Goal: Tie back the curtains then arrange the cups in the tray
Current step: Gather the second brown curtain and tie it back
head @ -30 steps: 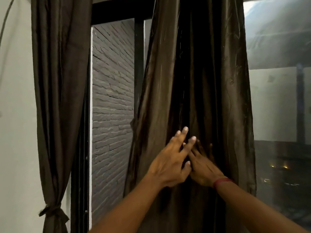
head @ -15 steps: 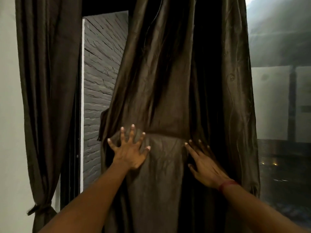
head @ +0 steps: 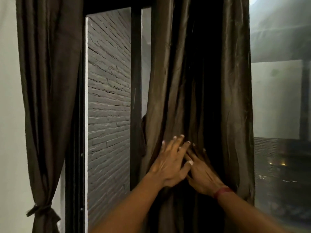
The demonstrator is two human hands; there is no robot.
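We press the right curtain [head: 181, 81], centre-right of the frame.
Our left hand [head: 170, 163] overlaps our right hand [head: 203, 174], each grip apart, fingers straight against the folds; the left curtain [head: 48, 81] hangs tied at lower left.

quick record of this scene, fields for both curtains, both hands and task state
left curtain: gathered and tied low with a knot
right curtain: hanging loose, not yet tied
left hand: fingers straight, pressing the right curtain, overlapping the right hand
right hand: fingers straight, in the right curtain's folds; red band on wrist
task state: one curtain tied, one not
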